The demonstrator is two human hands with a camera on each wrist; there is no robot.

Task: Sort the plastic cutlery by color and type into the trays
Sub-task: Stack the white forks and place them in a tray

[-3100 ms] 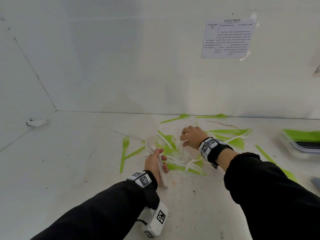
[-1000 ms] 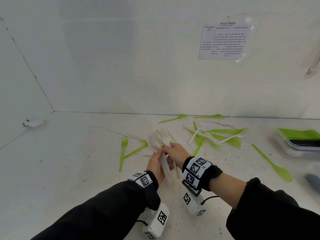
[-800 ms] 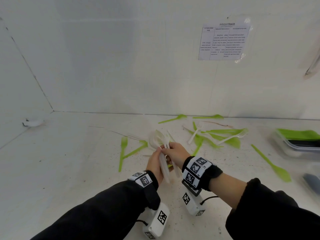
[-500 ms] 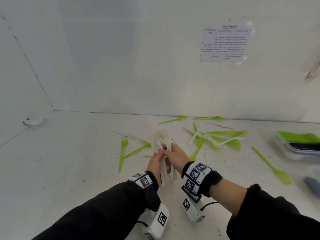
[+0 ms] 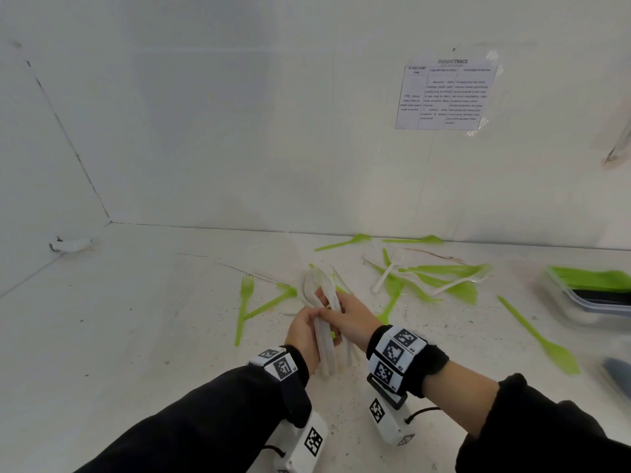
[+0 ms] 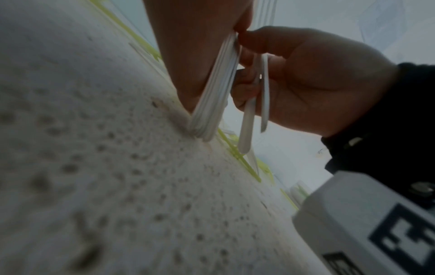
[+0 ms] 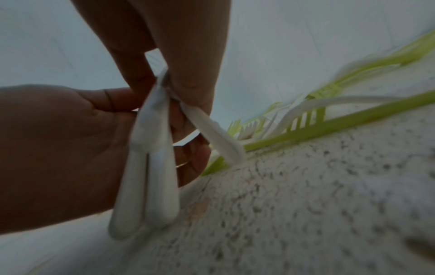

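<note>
**Gripping white cutlery, both hands**

Left hand (image 5: 305, 331): fingers curled round a bundle of white cutlery (image 5: 322, 339), handle ends touching the white table (image 5: 143, 336). Right hand (image 5: 350, 320): fingers pinching 2 white pieces (image 7: 146, 178) just beside the bundle. Green forks (image 5: 243, 308) lie left of the hands; mixed green and white cutlery (image 5: 433, 278) scattered right. Tray (image 5: 594, 302) at right edge holds green pieces.

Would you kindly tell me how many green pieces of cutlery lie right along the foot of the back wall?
2: the left green piece and the right green piece, side by side where the table meets the wall. None looks hidden.
</note>
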